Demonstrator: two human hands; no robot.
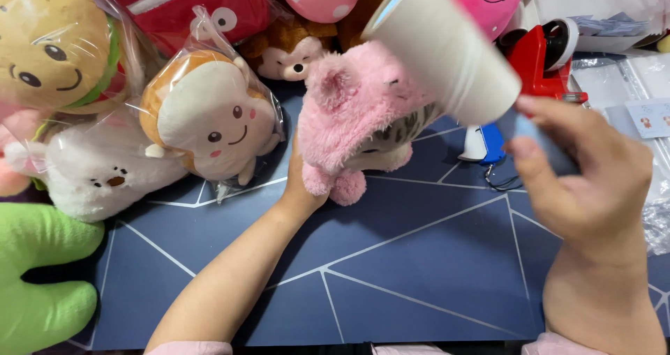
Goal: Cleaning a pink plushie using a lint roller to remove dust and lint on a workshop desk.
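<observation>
Two bare hands work above a dark blue mat (419, 257) with white lines: the left hand (301, 180) grips a pink plush toy (356, 117) from below, while the right hand (579, 180) closes its fingers on the handle of a white lint roller (447, 48) – the roller touches the top of the toy. At the left lie plush toys in clear plastic bags – a toast-shaped one (209, 117), a burger-shaped one (52, 44) – and a red tape dispenser (541, 58) stands behind.

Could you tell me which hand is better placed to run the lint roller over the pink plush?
The right hand: it has the roller by its handle, the head already at the pink plush. The left hand is busy propping the plush up from behind.
</observation>
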